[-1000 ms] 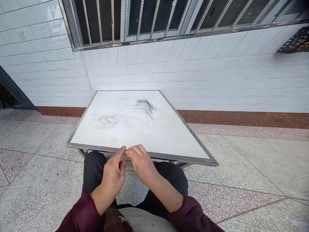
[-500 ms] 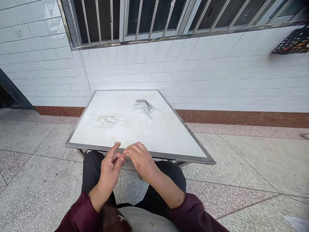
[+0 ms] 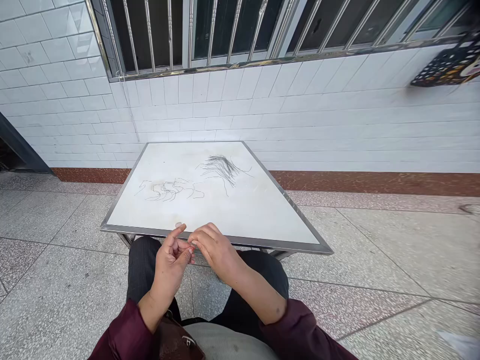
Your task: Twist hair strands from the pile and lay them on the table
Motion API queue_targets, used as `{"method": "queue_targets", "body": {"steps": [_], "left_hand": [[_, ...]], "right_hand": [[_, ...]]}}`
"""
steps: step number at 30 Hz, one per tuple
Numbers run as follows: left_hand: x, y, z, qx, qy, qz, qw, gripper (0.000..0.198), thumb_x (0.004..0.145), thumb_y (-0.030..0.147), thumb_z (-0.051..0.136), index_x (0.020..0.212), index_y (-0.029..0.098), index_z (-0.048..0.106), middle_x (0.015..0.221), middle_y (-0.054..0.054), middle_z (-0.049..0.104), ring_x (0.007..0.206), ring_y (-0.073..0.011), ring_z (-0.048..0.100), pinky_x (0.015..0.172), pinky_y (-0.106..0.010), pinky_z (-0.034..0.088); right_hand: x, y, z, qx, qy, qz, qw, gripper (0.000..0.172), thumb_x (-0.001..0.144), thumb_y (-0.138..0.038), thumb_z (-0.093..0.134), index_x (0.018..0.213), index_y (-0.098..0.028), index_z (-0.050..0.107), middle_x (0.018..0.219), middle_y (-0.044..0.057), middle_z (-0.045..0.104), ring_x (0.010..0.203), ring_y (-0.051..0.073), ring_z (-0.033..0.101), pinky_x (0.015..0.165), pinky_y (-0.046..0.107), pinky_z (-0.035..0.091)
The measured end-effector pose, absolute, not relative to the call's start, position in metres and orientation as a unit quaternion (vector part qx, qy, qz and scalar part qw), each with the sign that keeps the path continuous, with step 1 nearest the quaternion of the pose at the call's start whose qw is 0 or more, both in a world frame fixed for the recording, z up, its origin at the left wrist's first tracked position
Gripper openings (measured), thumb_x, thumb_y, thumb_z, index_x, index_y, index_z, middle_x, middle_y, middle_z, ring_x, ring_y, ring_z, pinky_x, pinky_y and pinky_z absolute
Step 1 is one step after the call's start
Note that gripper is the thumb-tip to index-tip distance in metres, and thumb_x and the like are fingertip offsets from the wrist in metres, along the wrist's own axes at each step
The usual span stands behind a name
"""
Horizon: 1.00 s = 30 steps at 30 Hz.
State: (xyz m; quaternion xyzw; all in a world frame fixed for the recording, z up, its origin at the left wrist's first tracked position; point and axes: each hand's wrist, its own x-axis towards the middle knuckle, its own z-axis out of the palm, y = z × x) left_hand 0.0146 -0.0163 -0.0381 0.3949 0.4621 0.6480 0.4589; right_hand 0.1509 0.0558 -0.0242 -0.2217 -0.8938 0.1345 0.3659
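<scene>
My left hand (image 3: 172, 257) and my right hand (image 3: 215, 250) meet at the table's front edge, above my lap. Thumb and forefinger of the left are pinched together, with its other fingers partly spread. The right hand's fingers are bent and pressed together against the left fingertips. Whatever lies between them is too small to make out. On the white table (image 3: 255, 215) a dense bundle of thin dark strands (image 3: 223, 166) lies at the back right. Looser, curly strands (image 3: 168, 190) are scattered to its left. A small pale piece (image 3: 178, 224) sits by my left fingers.
A grey metal rim (image 3: 288, 200) borders the table, which stands near a white tiled wall (image 3: 210, 110). Above is a barred window (image 3: 232, 30). A dark patterned bag (image 3: 446, 65) hangs at right. A brown bag (image 3: 178, 340) rests at my waist.
The view has shifted slightly. My hands stay pinched together at the table edge, with only small finger movement. The strands on the table look the same.
</scene>
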Motion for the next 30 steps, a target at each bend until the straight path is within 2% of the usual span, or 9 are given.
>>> {"method": "queue_targets", "body": {"steps": [13, 19, 26, 30], "left_hand": [[0.011, -0.018, -0.04, 0.4, 0.454, 0.65, 0.46, 0.056, 0.08, 0.027, 0.071, 0.132, 0.02, 0.053, 0.074, 0.003, 0.061, 0.062, -0.0102, 0.056, 0.061, -0.025, 0.051], [0.013, -0.019, -0.038, 0.379, 0.448, 0.645, 0.489, 0.058, 0.081, 0.034, 0.072, 0.134, 0.019, 0.05, 0.078, 0.001, 0.063, 0.062, -0.0105, 0.058, 0.059, -0.025, 0.052], [0.014, -0.022, -0.037, 0.379, 0.455, 0.634, 0.498, 0.061, 0.079, 0.033, 0.075, 0.134, 0.02, 0.05, 0.078, 0.002, 0.061, 0.059, -0.0091, 0.058, 0.058, -0.023, 0.052], [0.014, -0.024, -0.036, 0.383, 0.459, 0.627, 0.499, 0.06, 0.079, 0.034, 0.075, 0.133, 0.021, 0.051, 0.079, 0.001, 0.062, 0.059, -0.0094, 0.058, 0.056, -0.024, 0.052]], "right_hand": [[0.153, 0.059, -0.021, -0.208, -0.895, 0.143, 0.368, 0.017, 0.094, -0.007, 0.05, 0.099, -0.02, 0.06, 0.091, 0.005, 0.064, 0.086, 0.019, 0.054, 0.073, 0.033, 0.05], [0.158, 0.059, -0.018, -0.201, -0.899, 0.138, 0.364, 0.017, 0.093, -0.006, 0.05, 0.095, -0.019, 0.06, 0.089, 0.005, 0.064, 0.083, 0.019, 0.053, 0.071, 0.033, 0.048], [0.156, 0.056, -0.018, -0.179, -0.902, 0.132, 0.37, 0.016, 0.095, -0.01, 0.048, 0.09, -0.019, 0.061, 0.084, 0.005, 0.064, 0.077, 0.018, 0.052, 0.067, 0.032, 0.047], [0.161, 0.061, -0.019, -0.177, -0.9, 0.159, 0.365, 0.014, 0.097, -0.016, 0.051, 0.093, -0.02, 0.063, 0.086, 0.005, 0.066, 0.082, 0.019, 0.054, 0.072, 0.034, 0.049]]}}
